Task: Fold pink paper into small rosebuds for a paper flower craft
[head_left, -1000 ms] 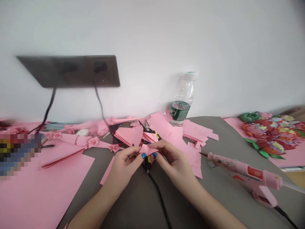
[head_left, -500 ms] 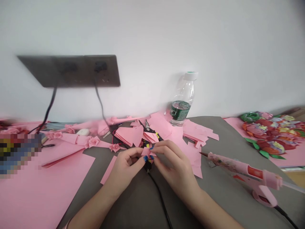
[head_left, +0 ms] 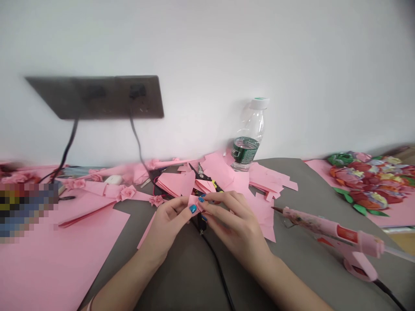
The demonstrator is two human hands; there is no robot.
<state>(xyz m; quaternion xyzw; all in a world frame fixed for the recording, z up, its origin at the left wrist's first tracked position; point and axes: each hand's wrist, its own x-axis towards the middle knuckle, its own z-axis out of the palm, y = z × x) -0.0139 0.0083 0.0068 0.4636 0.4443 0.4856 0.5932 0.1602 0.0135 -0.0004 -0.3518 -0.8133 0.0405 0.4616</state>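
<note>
Between my two hands is a small folded piece of pink paper (head_left: 193,200). My left hand (head_left: 171,221) pinches it from the left, thumb on top. From the right, my right hand (head_left: 235,218) has its fingertips closed on the same piece. Part of the paper is hidden behind the fingers. Just beyond lie pliers (head_left: 202,176) with black and yellow handles, among stacked cut pink paper petals (head_left: 177,183). Under my hands, a black tool handle with a cord (head_left: 215,255) runs toward me.
A pink glue gun (head_left: 327,226) rests on the right, its nozzle facing my right hand. A water bottle (head_left: 245,149) stands by the wall. Colourful flowers (head_left: 366,177) lie far right; pink paper roses (head_left: 126,192) and a large pink sheet (head_left: 58,259) are left. Sockets (head_left: 110,97) hold plugged cords.
The fingers have shifted their grip on the small pink paper, which has turned and moved slightly left and up. My right hand's fingers have come further over it.
</note>
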